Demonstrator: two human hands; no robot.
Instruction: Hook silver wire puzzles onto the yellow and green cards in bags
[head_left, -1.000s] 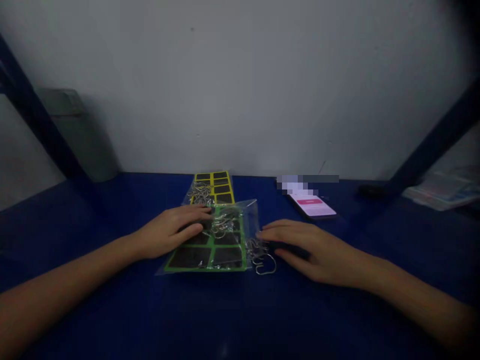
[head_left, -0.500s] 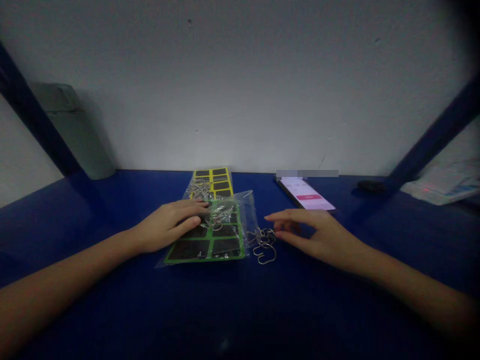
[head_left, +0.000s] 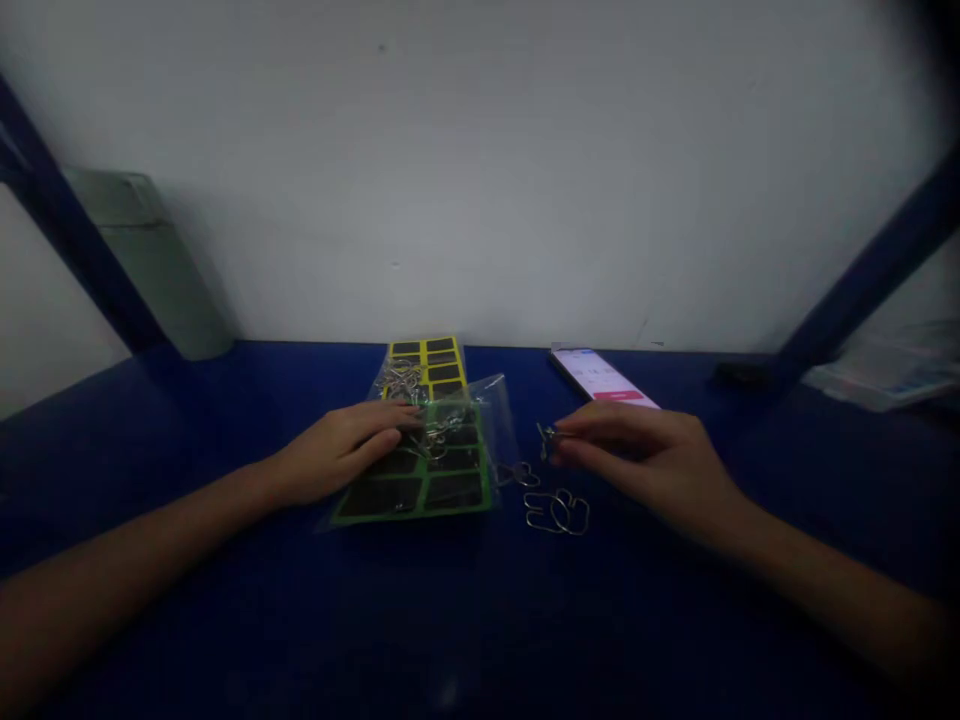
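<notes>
Silvery wire is what the right grip [head_left: 645, 445] has: thumb and fingertips pinched on a little cluster of metal hooks [head_left: 546, 440], though it's too dim to count them. More loose hooks [head_left: 555, 512] lie on the blue counter [head_left: 337, 620], just below that grip and a bit to its left. I'd guess they're super light, stiff and smooth enough to slide, and prone to tangling, so pinching one by its outer curve seems best.

The left grip [head_left: 345, 450] has its fingers loosely spread over a clear bag [head_left: 496, 420], not clamped on anything I can make out. Inside there's a green-bordered sheet [head_left: 421, 488] with dark rectangles, plus another pile of hooks near the fingertips. That plastic looks floppy and slick; flat fingers on top should do.

Just beyond the left grip is a second bag: yellow-bordered sheet [head_left: 446, 372], hooks again. A lit phone [head_left: 607, 378] sits just past the right grip.
</notes>
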